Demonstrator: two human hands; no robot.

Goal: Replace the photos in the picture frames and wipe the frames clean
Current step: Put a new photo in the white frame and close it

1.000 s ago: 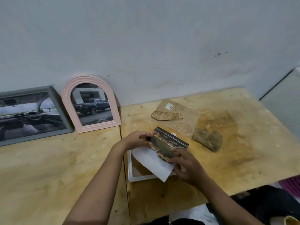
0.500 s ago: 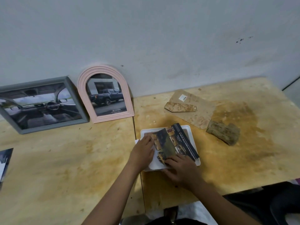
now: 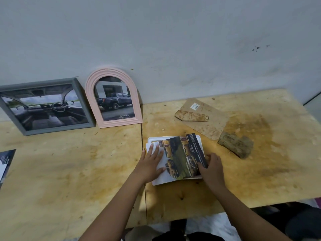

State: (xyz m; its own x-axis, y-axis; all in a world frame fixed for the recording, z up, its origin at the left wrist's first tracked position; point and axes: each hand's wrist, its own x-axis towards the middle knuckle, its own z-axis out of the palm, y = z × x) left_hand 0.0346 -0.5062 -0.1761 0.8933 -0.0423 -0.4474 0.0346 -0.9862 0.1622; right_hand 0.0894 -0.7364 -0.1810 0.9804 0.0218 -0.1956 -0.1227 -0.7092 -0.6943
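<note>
A white rectangular frame [image 3: 173, 137] lies flat on the plywood table [image 3: 69, 171]. A car photo print [image 3: 182, 157] and a white sheet [image 3: 160, 179] lie over it. My left hand [image 3: 151, 164] rests flat with straight fingers on the white sheet at the frame's left side. My right hand [image 3: 212, 168] presses on the photo's lower right corner, fingers bent over its edge. A pink arched frame [image 3: 90, 87] with a pickup photo and a grey frame [image 3: 52, 80] with a car-interior photo lean on the wall at the back left.
A brown backing board [image 3: 208, 126] with its stand flap lies behind the white frame. A stained cloth or sponge [image 3: 236, 145] lies to the right. Another print [image 3: 6, 162] shows at the left edge. The table's front edge runs close to my body.
The photo and white sheet, held up above the frame a second ago, now lie flat on it. My left hand has flattened on the sheet; my right slid to the photo's corner.
</note>
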